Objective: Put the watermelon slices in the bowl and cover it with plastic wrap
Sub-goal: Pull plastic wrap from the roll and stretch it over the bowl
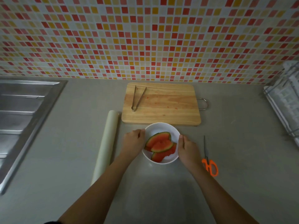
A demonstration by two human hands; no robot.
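A white bowl (161,128) sits on the grey counter just in front of the cutting board. Three watermelon slices (161,146) with green rinds lie stacked inside it. My left hand (133,141) grips the bowl's left rim, and my right hand (187,147) grips its right rim. A roll of plastic wrap (106,146) lies lengthwise on the counter to the left of my left hand. No wrap is visible over the bowl.
A wooden cutting board (165,107) with juice stains holds metal tongs (137,97). Orange-handled scissors (209,160) lie to the right of the bowl. A steel sink drainboard (21,113) fills the left, and a dish rack with cloth (284,101) stands at the right.
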